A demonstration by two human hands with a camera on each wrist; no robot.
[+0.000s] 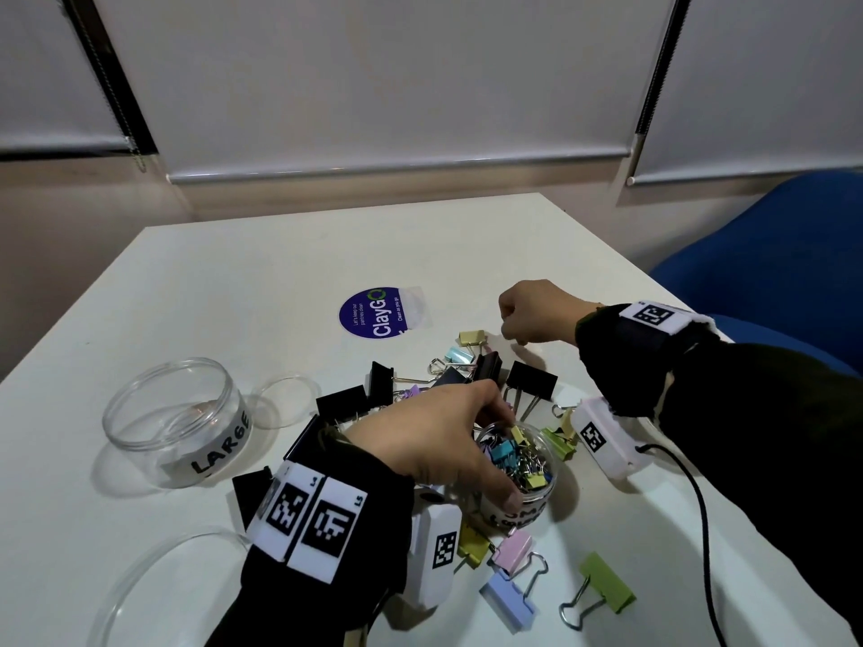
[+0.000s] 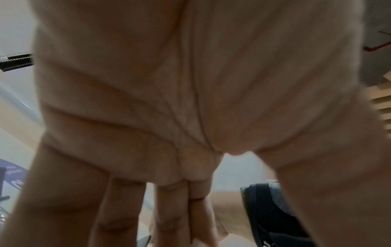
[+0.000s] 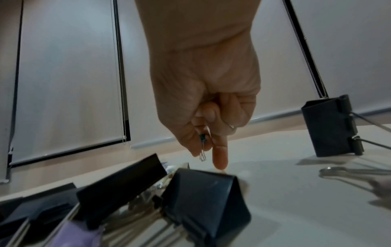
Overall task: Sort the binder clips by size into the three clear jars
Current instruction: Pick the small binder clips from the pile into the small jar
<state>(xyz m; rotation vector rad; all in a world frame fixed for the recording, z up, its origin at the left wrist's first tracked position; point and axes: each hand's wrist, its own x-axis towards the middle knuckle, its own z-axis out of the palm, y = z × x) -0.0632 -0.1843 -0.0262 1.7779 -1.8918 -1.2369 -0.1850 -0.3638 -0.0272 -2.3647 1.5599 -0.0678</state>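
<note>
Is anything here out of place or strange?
Nothing is damaged. The binder clips lie in a loose unsorted heap on the table, and the jar marked LARGE holds no clips, while big black ones lie outside it.

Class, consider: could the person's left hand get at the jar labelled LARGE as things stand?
Probably yes. The LARGE jar stands open on the table, left of the left hand, with bare tabletop between them. That hand sits over the small jar and would first need to draw back.

Clip pile (image 1: 448, 380) crowds counter (image 1: 210, 282) centre; bare counter behind and left of pile up to LARGE jar (image 1: 177, 422), lid (image 1: 285, 399) between them
</note>
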